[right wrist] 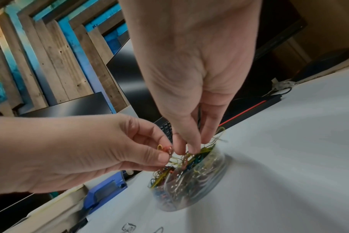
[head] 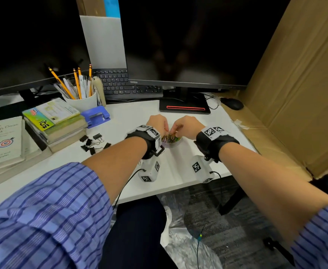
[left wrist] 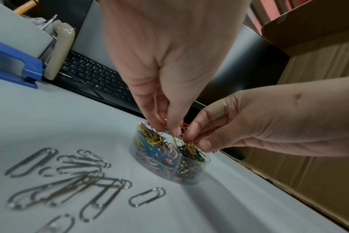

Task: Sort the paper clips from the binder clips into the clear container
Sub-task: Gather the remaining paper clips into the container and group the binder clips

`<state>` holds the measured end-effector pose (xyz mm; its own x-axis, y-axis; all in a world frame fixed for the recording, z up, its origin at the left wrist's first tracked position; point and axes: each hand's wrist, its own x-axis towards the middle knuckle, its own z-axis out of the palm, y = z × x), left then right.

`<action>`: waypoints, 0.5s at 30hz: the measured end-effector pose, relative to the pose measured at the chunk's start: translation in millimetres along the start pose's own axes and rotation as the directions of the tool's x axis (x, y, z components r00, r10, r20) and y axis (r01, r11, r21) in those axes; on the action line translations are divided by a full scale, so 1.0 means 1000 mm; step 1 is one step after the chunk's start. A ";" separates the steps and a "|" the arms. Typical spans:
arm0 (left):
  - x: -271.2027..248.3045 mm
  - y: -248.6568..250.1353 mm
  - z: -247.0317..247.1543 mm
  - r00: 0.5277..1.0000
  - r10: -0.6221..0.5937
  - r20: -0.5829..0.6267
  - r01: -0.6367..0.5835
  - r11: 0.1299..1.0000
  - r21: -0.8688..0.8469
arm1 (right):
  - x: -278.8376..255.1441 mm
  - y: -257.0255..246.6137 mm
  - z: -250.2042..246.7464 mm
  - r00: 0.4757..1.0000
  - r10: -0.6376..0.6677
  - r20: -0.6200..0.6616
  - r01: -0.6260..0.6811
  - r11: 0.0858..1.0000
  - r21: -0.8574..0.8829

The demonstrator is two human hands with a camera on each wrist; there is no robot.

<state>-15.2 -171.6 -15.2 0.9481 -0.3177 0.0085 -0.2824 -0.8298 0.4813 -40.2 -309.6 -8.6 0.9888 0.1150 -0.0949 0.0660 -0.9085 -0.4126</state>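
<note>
Where the two hands meet: a round clear container [left wrist: 170, 159] stands on the white surface [left wrist: 239, 205], near its right edge in the head view, heaped with coloured paper clips [left wrist: 155, 145] that rise above its rim.
Inside the container: a clear divider wall shows in the left wrist view, with blue, yellow and red clips on one side and green and silvery ones on the other.
Left hand [left wrist: 169, 63]: thumb and fingertips pressed together on a small tangle of clips just above the container's rim.
Right hand [right wrist: 193, 71]: fingertips pinched on yellow and green clips that trail down into the heap; the two hands' fingertips are almost touching.
Loose clips: a scatter of large silver paper clips [left wrist: 70, 176] lies on the surface just beside the container, on the person's near-left side.
Binder clips [head: 93, 143]: a small group of black ones lies on the surface, left of the hands and well apart from the container.
Further left: a blue hole punch [head: 96, 115], a stack of books [head: 58, 125] and a white cup of pencils [head: 82, 100].
Behind: a black keyboard [head: 124, 84] and a monitor base with a red line [head: 184, 107].
</note>
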 end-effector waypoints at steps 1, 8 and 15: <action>0.000 -0.001 0.001 1.000 0.011 0.008 -0.011 1.000 0.012 | 0.000 0.001 -0.001 1.000 -0.007 -0.006 0.007 1.000 -0.008; 0.003 -0.008 0.000 0.997 0.079 0.003 -0.079 0.994 0.076 | 0.001 0.009 0.002 0.996 0.030 -0.085 -0.028 0.999 0.031; 0.002 -0.014 0.003 0.993 0.063 0.096 -0.078 0.985 0.156 | 0.000 0.005 0.004 0.990 0.083 -0.117 -0.081 0.996 0.024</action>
<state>-9.2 -161.8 -24.2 0.9098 -0.4125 -0.0455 -0.3749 -0.8639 0.3364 -39.9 -312.6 -14.6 0.9997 -0.0084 -0.0224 -0.0172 -0.9050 -0.4251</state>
